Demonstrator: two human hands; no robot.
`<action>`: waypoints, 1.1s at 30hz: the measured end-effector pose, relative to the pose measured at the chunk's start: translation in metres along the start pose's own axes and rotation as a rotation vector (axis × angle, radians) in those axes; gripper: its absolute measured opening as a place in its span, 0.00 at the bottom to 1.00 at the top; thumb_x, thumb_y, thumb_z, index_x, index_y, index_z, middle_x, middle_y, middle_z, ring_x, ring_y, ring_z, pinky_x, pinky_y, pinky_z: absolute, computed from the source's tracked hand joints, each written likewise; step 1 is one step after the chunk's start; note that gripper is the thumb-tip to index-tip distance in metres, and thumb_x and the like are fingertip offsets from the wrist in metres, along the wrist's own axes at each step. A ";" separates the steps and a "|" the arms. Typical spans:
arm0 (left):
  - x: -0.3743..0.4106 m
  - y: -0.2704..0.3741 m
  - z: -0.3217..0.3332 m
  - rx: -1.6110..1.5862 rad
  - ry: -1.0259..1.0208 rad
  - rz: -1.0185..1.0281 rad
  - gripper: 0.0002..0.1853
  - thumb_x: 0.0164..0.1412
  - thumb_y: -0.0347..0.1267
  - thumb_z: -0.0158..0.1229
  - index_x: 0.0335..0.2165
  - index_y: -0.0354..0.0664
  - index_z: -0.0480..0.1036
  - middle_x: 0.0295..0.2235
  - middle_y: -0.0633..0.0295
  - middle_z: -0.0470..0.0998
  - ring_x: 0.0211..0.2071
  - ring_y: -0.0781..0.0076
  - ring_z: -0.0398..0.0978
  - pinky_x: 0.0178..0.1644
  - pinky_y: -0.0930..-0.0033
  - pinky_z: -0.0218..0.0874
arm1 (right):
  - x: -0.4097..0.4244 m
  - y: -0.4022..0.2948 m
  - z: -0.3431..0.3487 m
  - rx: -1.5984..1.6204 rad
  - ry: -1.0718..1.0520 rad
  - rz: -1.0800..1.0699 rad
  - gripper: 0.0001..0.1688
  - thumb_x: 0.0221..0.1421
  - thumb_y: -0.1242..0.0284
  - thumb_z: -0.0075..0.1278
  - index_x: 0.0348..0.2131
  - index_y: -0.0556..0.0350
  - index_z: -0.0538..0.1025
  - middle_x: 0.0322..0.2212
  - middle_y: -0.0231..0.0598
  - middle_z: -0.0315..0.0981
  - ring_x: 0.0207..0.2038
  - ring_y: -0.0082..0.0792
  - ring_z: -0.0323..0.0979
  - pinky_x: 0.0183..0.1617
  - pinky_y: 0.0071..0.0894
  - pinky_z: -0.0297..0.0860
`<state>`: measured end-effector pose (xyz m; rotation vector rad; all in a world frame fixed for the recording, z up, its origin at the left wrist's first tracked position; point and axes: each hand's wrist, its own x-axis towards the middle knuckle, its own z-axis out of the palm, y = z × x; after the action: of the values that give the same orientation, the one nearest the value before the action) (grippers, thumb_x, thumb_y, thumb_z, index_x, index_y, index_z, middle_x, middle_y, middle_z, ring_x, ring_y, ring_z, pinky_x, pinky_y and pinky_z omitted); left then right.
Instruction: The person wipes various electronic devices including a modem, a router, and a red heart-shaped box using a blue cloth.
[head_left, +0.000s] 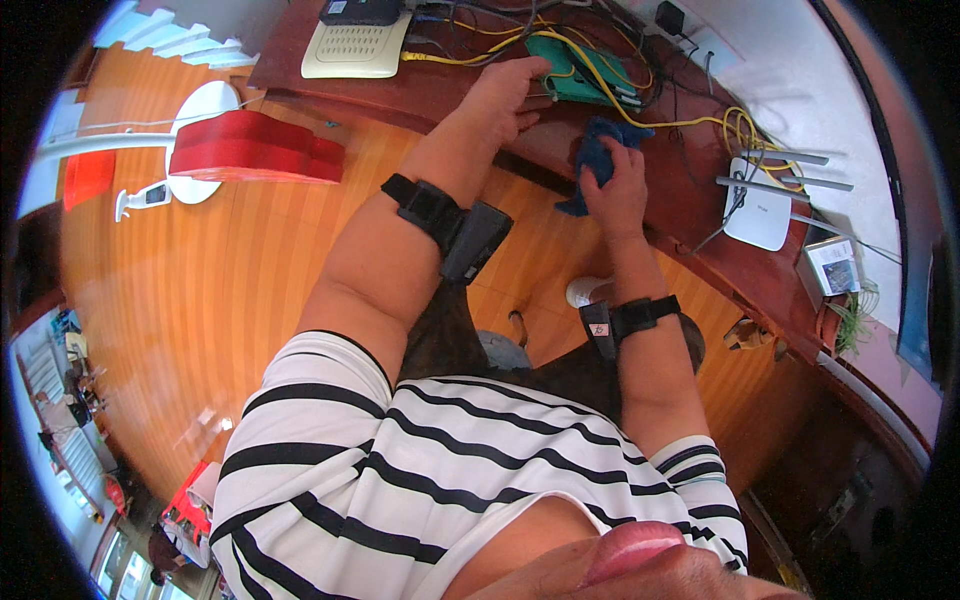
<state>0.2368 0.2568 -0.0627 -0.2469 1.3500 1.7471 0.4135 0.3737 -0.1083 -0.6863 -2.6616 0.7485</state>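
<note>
My left hand (510, 94) is at the left edge of a green flat object (581, 71), perhaps a box or device, on the dark red wooden desk (442, 94). Its fingertips meet or overlap that edge; whether they grip it is unclear. Yellow and dark cables cross over the green object. My right hand (619, 187) holds a crumpled blue cloth (596, 161) at the desk's front edge, with part of the cloth hanging below. A yellow cable (660, 124) runs just above the cloth.
A cream router (356, 49) with a black box (360, 11) on it stands at the desk's left. To the right are a white router (757, 206) with antennas, a small box (831, 266) and a plant (851, 322). A red lamp-like object (255, 150) rises at left, near a spray bottle (142, 199).
</note>
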 end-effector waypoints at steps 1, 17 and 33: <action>0.006 -0.003 -0.001 -0.035 -0.017 -0.013 0.14 0.53 0.40 0.56 0.38 0.48 0.72 0.35 0.65 0.75 0.38 0.64 0.72 0.46 0.59 0.53 | -0.001 -0.001 0.001 -0.014 0.007 -0.009 0.29 0.42 0.70 0.58 0.47 0.45 0.70 0.42 0.48 0.63 0.41 0.54 0.69 0.42 0.45 0.70; 0.004 0.009 0.007 -0.283 -0.111 -0.039 0.08 0.57 0.37 0.55 0.32 0.45 0.70 0.25 0.65 0.72 0.19 0.77 0.64 0.15 0.81 0.47 | 0.023 -0.060 0.043 -0.393 -0.036 -0.363 0.30 0.45 0.69 0.57 0.50 0.47 0.68 0.52 0.49 0.56 0.54 0.57 0.55 0.56 0.58 0.56; -0.003 0.022 0.001 -0.410 -0.392 0.019 0.07 0.57 0.36 0.53 0.33 0.46 0.68 0.30 0.66 0.74 0.18 0.76 0.66 0.13 0.82 0.44 | 0.110 -0.026 0.052 -0.553 0.051 -0.337 0.26 0.52 0.64 0.47 0.49 0.56 0.68 0.49 0.48 0.66 0.51 0.51 0.65 0.55 0.52 0.57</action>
<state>0.2223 0.2560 -0.0455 -0.1058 0.7125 1.9551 0.2911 0.3901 -0.1206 -0.3441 -2.8392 -0.1003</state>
